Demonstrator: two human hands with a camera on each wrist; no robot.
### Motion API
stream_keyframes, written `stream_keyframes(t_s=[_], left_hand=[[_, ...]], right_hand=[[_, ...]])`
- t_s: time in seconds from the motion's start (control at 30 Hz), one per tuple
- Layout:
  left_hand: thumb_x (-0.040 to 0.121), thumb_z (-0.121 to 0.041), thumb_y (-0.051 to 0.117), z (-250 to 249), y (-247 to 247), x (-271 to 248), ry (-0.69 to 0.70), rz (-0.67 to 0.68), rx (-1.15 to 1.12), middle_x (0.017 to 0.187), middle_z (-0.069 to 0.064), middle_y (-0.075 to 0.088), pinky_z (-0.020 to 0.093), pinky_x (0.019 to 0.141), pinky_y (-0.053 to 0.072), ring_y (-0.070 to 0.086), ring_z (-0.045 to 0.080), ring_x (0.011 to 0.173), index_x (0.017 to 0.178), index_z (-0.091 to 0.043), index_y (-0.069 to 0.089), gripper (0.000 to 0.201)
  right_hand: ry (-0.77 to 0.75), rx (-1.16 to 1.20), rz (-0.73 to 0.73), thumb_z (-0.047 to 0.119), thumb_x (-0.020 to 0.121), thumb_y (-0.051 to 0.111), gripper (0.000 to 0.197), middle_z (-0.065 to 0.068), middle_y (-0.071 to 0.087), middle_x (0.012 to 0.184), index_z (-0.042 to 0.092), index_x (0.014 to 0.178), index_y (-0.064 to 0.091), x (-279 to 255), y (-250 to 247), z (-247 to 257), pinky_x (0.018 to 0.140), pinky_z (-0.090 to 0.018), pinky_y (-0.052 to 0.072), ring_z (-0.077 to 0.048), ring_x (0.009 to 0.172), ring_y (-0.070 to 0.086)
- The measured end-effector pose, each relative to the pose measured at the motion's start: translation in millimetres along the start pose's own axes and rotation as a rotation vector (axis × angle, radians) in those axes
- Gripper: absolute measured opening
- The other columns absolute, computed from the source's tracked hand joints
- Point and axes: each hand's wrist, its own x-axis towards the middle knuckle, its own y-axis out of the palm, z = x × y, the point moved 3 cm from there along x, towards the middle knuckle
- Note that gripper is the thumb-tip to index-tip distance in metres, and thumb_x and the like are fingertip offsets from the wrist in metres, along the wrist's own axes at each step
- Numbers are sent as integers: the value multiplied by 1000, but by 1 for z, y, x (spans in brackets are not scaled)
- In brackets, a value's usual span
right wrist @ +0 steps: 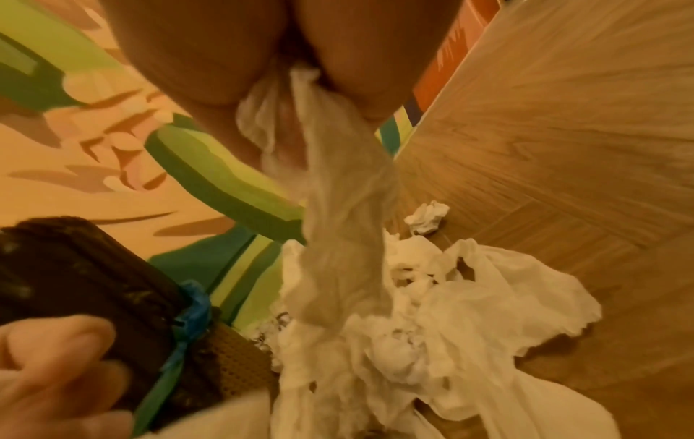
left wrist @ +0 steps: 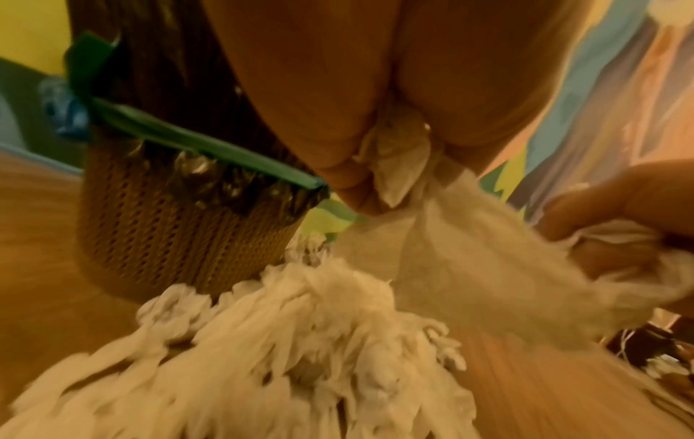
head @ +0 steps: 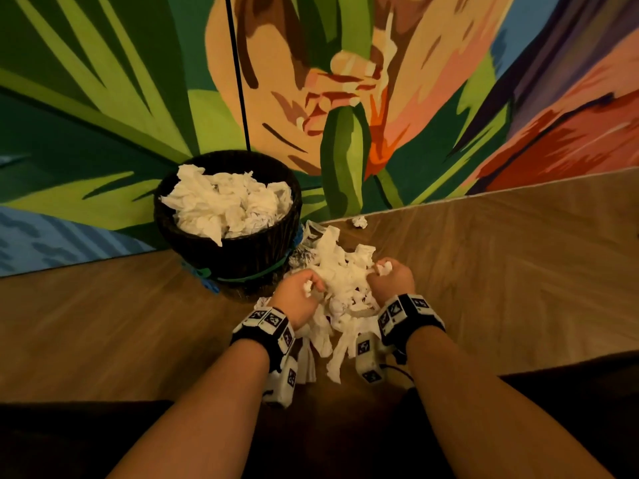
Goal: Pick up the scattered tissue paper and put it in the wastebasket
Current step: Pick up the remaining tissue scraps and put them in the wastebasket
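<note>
A heap of white tissue paper (head: 340, 285) lies on the wood floor just right of a dark woven wastebasket (head: 242, 250), which is piled high with tissue (head: 228, 202). My left hand (head: 299, 293) grips one side of the heap, and tissue bulges out between its curled fingers (left wrist: 394, 160). My right hand (head: 390, 276) grips the other side, a wad showing in its fist and a strand of tissue (right wrist: 338, 178) hanging from it. One small crumpled ball (head: 359, 221) lies apart near the rug's edge, also visible as the ball (right wrist: 426, 216) in the right wrist view.
A bright flower-patterned rug (head: 345, 98) covers the floor behind the basket. A thin black pole (head: 238, 74) rises behind the basket. A green band (head: 256, 274) and blue tie (head: 207, 283) circle the basket. Dark surfaces fill the lower corners of the head view.
</note>
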Motion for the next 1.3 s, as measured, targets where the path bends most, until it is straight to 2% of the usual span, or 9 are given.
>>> stream_keyframes(t_s=[0.17,0.33,0.53,0.7,0.8,0.93,1.07,1.23,1.3], left_hand=[[90,0,45,-48,-12,3,134,6,-49,67,-11,54,17,47,34,44,0,46,89,-20,67,30],[87,-4,46,-122,-49,12,237,-98,-154,52,-10,54,19,43,32,40,4,37,65,-22,64,33],[96,-22,36,-192,-166,34,388,-207,28,103,7,62,25,79,41,55,19,96,82,-20,58,25],[98,-15,33,-154,-235,39,275,-307,97,86,10,58,30,57,46,53,18,69,106,-20,52,22],[100,-15,44,-113,-238,37,186,-321,140,69,0,49,23,48,39,47,6,47,112,-21,43,13],[88,-15,72,-79,-222,30,170,-229,147,88,-3,63,28,72,49,59,14,76,106,-16,51,28],[67,-32,90,-61,-230,27,132,-270,365,73,-18,60,8,54,35,53,-6,60,81,-26,66,28],[61,-30,93,-55,-233,31,83,-164,496,65,-12,59,11,48,32,51,1,56,66,-26,67,27],[63,-25,91,-47,-224,33,15,-97,597,59,-15,56,14,50,35,51,5,56,58,-27,60,31]], right_hand=[[43,295,50,-6,93,42,25,-13,66,84,15,83,53,-4,-3,31,57,-32,50,-24,65,62],[77,448,61,4,84,42,20,-3,42,52,18,73,53,-6,-12,73,42,-21,28,-13,37,30],[-116,570,136,34,80,48,29,5,42,52,22,60,64,1,-11,175,44,-25,27,-12,39,34],[-392,502,274,9,86,37,43,7,64,104,28,83,75,2,13,230,73,-22,45,-4,84,53],[-428,527,284,-10,88,49,44,-14,55,138,29,95,67,-1,40,230,97,-38,50,-28,115,59],[-378,546,282,-6,87,64,29,-14,68,114,11,110,62,-13,72,220,94,-33,52,-22,105,65],[-407,604,263,-9,84,68,24,1,68,82,12,96,64,-25,86,221,64,-12,50,3,67,63],[-446,685,261,-10,83,68,29,-7,69,91,18,85,65,-31,81,241,77,-34,58,-19,83,65],[-478,579,261,-11,79,70,31,1,69,87,20,82,67,-31,81,237,73,-27,58,-15,79,66]])
